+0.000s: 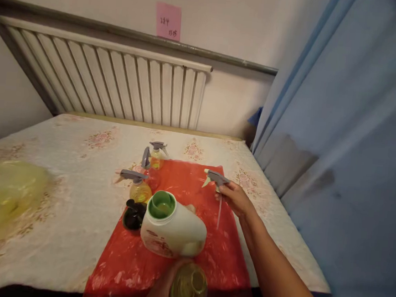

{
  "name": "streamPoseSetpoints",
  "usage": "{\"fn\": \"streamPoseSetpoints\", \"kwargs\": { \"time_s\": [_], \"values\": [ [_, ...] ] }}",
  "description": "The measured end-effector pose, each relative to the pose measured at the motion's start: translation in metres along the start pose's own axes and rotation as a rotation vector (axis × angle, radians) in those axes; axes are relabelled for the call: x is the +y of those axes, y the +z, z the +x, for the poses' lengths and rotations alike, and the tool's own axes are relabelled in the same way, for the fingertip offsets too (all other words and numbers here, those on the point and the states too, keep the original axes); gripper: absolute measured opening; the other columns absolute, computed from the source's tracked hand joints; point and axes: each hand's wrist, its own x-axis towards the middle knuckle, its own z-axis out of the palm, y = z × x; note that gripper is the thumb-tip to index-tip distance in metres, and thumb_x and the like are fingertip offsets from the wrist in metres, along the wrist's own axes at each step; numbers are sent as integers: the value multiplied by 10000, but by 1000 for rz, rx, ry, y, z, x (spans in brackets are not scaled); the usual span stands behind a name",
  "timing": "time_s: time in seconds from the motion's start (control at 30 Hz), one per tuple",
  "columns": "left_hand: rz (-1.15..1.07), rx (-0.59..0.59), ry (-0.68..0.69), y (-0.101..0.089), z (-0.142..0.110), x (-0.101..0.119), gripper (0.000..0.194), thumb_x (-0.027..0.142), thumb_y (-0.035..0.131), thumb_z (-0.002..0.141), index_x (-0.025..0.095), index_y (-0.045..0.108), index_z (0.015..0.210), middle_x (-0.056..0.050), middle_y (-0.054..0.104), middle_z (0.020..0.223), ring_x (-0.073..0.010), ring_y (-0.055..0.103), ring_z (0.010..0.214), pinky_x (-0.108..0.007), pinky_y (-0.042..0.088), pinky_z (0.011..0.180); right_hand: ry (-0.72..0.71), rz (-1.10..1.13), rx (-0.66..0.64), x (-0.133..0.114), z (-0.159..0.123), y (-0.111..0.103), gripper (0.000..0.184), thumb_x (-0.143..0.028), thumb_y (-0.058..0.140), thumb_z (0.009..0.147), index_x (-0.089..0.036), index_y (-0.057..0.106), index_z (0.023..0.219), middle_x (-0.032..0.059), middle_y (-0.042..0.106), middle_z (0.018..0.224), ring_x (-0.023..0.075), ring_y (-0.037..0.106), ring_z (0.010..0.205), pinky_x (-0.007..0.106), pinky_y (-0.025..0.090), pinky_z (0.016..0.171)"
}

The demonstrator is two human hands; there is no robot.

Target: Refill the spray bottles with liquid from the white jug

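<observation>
Floral-covered surface point(93, 167): across the frame's middle.
Blue curtain point(351, 115): right side.
Red plastic sheet point(123, 266): lower centre.
Yellow bag point(5, 202): left edge.
White jug point(177, 234): centre, between both hands and three spray bottles point(140, 193).
Right hand point(237, 199): right of centre, fingers closed on spray head point(215, 177), tube dangling.
Left hand point(163, 285): bottom centre, blurred, curled around uncapped bottle point(188, 292).
Black pump point(134, 216): just left of jug.

On my feed I see a gray spray trigger head point(218, 177) with a pale-green front, nozzle end leftward, its translucent dip tube point(219, 213) hanging down. Below it, the transparent, yellowish bottle point(181, 294) is uncapped, mouth upward.
</observation>
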Motion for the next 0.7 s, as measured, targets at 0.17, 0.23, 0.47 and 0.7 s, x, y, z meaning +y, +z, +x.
{"fn": "streamPoseSetpoints", "kwargs": {
  "time_s": [0.17, 0.23, 0.47, 0.7],
  "values": [
    [-83, -44, 43, 1, -2, 2, 870, 10, 664, 529, 243, 447, 1339, -60, 621, 1298, -310, 556, 1221, -370, 451, 1033, 6, 233, 94, -12, -57, -11, 410, -479, 819, 621, -213, 679, 900, 8, 697, 797, 178, 673, 673, 400, 564, 740],
    [-99, -52, 66, 2, -5, -2, 866, 5, 657, 542, 248, 430, 1342, -60, 620, 1289, -297, 575, 1194, -353, 469, 999, 7, 305, 127, -16, -76, -12, 400, -441, 842, 617, -206, 694, 904, 19, 714, 799, 183, 681, 686, 394, 571, 742],
    [-80, 32, 152, 3, -23, 3, 769, 34, 680, 564, 230, 480, 1280, -59, 642, 1242, -279, 604, 1137, -344, 478, 967, -90, 423, 207, -48, -131, 3, 339, -345, 834, 678, -208, 722, 967, 33, 729, 830, 185, 680, 723, 405, 567, 786],
    [-57, 86, 168, 4, -33, 2, 727, 52, 686, 588, 212, 499, 1271, -78, 653, 1226, -268, 630, 1088, -361, 483, 953, -249, 436, 149, -89, -162, 42, 277, -322, 778, 749, -224, 718, 1001, 46, 706, 881, 199, 661, 759, 417, 563, 756]
  ]
}}
